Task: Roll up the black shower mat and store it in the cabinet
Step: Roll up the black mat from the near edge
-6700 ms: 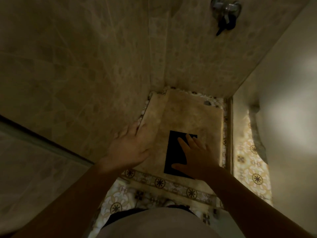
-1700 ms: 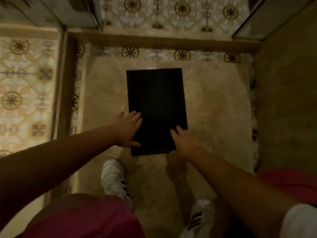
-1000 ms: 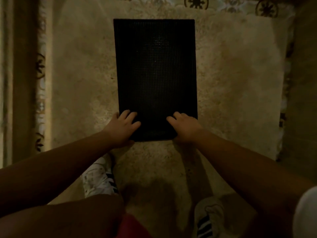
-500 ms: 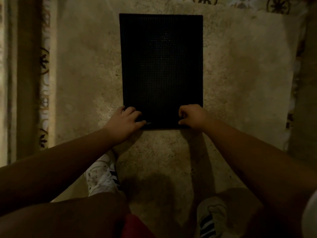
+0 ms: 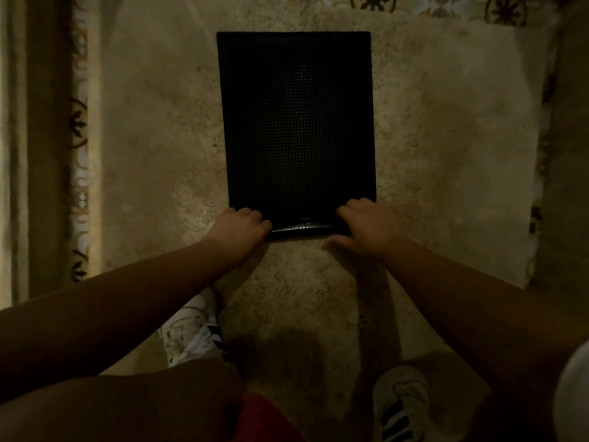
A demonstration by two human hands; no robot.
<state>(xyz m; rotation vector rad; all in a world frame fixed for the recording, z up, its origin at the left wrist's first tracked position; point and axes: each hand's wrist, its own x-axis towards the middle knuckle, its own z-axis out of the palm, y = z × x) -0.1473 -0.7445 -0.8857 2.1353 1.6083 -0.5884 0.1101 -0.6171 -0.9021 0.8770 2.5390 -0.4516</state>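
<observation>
The black shower mat [image 5: 296, 122] lies on the beige stone shower floor, its long side running away from me. Its near edge is curled over into a thin roll between my hands. My left hand [image 5: 239, 232] grips the roll's left end with fingers curled over it. My right hand [image 5: 366, 224] grips the right end the same way. The rest of the mat lies flat. No cabinet is in view.
A patterned tile border [image 5: 79, 129] and a raised threshold [image 5: 41, 138] run down the left side. More patterned tiles [image 5: 446, 4] cross the top, and a wall [image 5: 567, 154] rises at the right. My two white striped shoes [image 5: 194, 333] [image 5: 401, 403] stand on the floor below the mat.
My fingers went from lying flat on the mat's near end to curling it over. The near edge has lifted and turned into a small roll, and both hands have moved slightly forward.
</observation>
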